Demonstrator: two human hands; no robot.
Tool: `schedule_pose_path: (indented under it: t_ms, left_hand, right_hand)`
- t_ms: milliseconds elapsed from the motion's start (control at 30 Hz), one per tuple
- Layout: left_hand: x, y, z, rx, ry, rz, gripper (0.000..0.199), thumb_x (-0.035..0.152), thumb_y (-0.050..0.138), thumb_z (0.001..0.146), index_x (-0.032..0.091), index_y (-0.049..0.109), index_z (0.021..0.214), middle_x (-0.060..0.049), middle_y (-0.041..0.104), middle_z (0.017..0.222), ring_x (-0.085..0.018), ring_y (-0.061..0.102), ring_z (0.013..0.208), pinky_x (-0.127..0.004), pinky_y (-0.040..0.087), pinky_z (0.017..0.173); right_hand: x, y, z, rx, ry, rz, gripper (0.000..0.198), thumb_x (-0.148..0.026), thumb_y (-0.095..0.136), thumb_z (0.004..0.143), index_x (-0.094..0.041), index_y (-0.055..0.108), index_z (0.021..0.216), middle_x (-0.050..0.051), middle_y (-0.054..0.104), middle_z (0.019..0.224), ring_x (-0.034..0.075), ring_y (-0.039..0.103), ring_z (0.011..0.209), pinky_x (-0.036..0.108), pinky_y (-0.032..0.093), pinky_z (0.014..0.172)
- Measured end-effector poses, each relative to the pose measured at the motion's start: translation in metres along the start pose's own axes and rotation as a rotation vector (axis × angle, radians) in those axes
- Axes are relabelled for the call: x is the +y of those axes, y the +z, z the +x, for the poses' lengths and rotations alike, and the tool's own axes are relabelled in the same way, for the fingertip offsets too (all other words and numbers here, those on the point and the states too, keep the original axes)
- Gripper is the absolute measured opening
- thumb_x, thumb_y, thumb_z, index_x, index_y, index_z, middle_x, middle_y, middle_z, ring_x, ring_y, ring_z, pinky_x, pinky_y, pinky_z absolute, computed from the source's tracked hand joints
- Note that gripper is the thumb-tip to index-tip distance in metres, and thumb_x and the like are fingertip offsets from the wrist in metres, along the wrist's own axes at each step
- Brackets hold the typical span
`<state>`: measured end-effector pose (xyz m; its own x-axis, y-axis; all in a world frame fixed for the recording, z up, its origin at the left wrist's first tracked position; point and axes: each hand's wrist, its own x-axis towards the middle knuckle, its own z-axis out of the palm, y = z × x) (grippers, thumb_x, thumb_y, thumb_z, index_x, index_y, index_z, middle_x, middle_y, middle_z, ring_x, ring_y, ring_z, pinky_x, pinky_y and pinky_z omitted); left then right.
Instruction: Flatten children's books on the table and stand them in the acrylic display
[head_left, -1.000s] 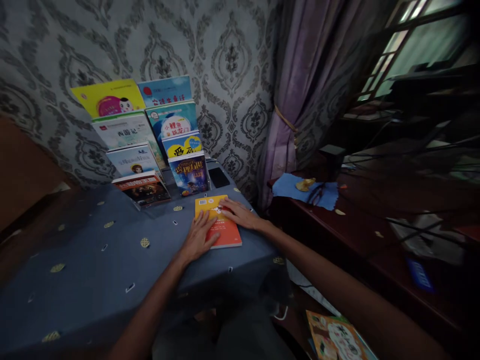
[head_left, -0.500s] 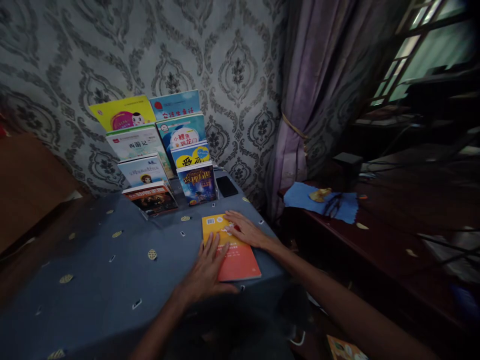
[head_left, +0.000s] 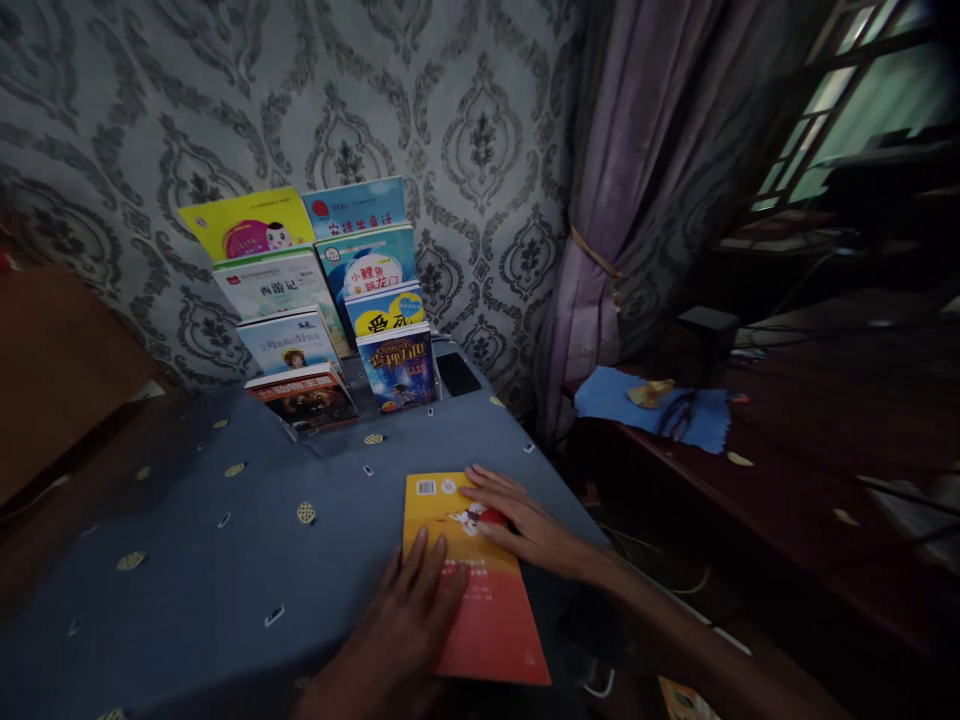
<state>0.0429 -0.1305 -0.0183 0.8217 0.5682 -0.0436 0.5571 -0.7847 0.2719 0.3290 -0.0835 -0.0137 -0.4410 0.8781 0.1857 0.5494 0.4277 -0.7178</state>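
Observation:
An orange-and-yellow book (head_left: 487,590) lies at the near right corner of the table, barcode at its far end, with its near end jutting past the table edge. My left hand (head_left: 405,620) lies along the left side of the cover, fingers outstretched; its thumb cannot be seen. Across the upper right part of the same cover rests my right hand (head_left: 525,520), fingers extended and flat. Neither hand is wrapped round the book.
Two rows of upright books, including a blue one (head_left: 397,370) and a yellow one (head_left: 251,225), stand near the wall. Beside them lies a dark phone (head_left: 458,375). To the right, a blue cloth (head_left: 600,393) covers part of a dark red bench (head_left: 750,510). A cardboard box (head_left: 67,370) stands left.
The orange-and-yellow book has slid towards me, its near end now over the table edge. Both hands have moved back with it, still lying on the cover.

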Motion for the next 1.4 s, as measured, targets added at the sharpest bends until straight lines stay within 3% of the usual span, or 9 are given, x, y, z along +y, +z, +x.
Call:
schedule_pose_path:
  t_ms: [133,267,433,533,667,900,1067,1233,1400]
  left_hand:
    - [-0.008,-0.040,-0.014,0.248,-0.022,-0.115,0.074,0.034,0.066,0.087,0.036,0.036,0.155,-0.008,0.045,0.157,-0.032,0.039,0.147,-0.051,0.041,0.117]
    - [-0.016,-0.096,0.003,0.598,-0.165,-0.322,0.045,0.046,0.072,0.084,0.031,0.069,0.126,-0.007,0.075,0.120,-0.027,0.073,0.108,-0.040,0.059,0.096]
    - [-0.027,-0.128,0.053,0.914,-0.274,-0.634,0.074,0.049,0.084,0.069,0.022,0.059,0.133,-0.003,0.076,0.088,-0.023,0.073,0.082,-0.033,0.059,0.080]
    - [-0.041,-0.125,0.083,1.031,-0.257,-0.878,0.064,0.055,0.076,0.076,0.020,0.059,0.127,0.000,0.071,0.081,-0.017,0.068,0.074,-0.025,0.056,0.072]
    - [-0.058,-0.098,0.116,1.011,-0.265,-1.168,0.053,0.067,0.057,0.087,0.019,0.066,0.105,-0.005,0.074,0.098,-0.018,0.069,0.088,-0.027,0.055,0.080]
    - [-0.061,-0.060,0.148,1.067,-0.506,-1.286,0.053,0.065,0.055,0.091,0.017,0.074,0.102,-0.008,0.076,0.114,-0.025,0.066,0.117,-0.035,0.049,0.104]
    - [-0.066,-0.061,0.151,1.112,-0.541,-1.394,0.055,0.067,0.057,0.088,0.016,0.076,0.098,-0.009,0.078,0.105,-0.026,0.070,0.110,-0.036,0.054,0.098]
    - [-0.075,-0.056,0.147,1.057,-0.411,-1.559,0.056,0.067,0.060,0.086,0.017,0.075,0.107,-0.010,0.078,0.107,-0.027,0.070,0.113,-0.041,0.055,0.100]
    - [-0.083,-0.053,0.147,1.024,-0.449,-1.617,0.054,0.064,0.058,0.090,0.016,0.073,0.109,-0.011,0.078,0.109,-0.026,0.071,0.112,-0.041,0.056,0.100]
  right_hand:
    - [-0.009,-0.020,-0.008,-0.040,-0.027,0.253,0.063,-0.066,0.041,0.098,-0.026,0.055,0.145,0.010,0.046,0.157,0.028,0.034,0.150,0.052,0.026,0.123]
    - [-0.015,-0.033,-0.006,-0.091,0.023,0.379,0.078,-0.072,0.059,0.084,-0.026,0.053,0.147,0.010,0.049,0.154,0.033,0.044,0.143,0.052,0.033,0.119]
    - [-0.017,-0.019,0.021,0.111,0.103,0.441,0.063,-0.060,0.072,0.081,-0.023,0.067,0.132,0.009,0.067,0.135,0.032,0.060,0.127,0.053,0.041,0.113]
    - [-0.015,-0.006,0.045,0.258,0.098,0.607,0.057,-0.063,0.072,0.078,-0.021,0.073,0.116,0.007,0.076,0.117,0.030,0.070,0.108,0.050,0.053,0.100]
    - [-0.009,0.000,0.071,0.446,0.171,0.774,0.057,-0.070,0.077,0.067,-0.019,0.072,0.093,0.005,0.078,0.087,0.025,0.073,0.079,0.041,0.061,0.076]
    - [-0.005,-0.006,0.096,0.627,0.208,0.829,0.066,-0.081,0.070,0.066,-0.021,0.070,0.093,0.005,0.077,0.085,0.024,0.073,0.076,0.032,0.060,0.060]
    - [-0.012,-0.002,0.111,0.594,0.202,0.973,0.068,-0.080,0.072,0.065,-0.021,0.070,0.099,0.006,0.079,0.091,0.027,0.075,0.082,0.035,0.062,0.065]
    - [-0.021,0.004,0.120,0.508,0.206,1.115,0.066,-0.076,0.075,0.065,-0.021,0.069,0.101,0.008,0.079,0.096,0.031,0.075,0.094,0.039,0.064,0.075]
    - [-0.022,0.003,0.125,0.439,0.203,1.133,0.063,-0.077,0.072,0.069,-0.022,0.070,0.101,0.009,0.080,0.095,0.032,0.075,0.098,0.040,0.064,0.077]
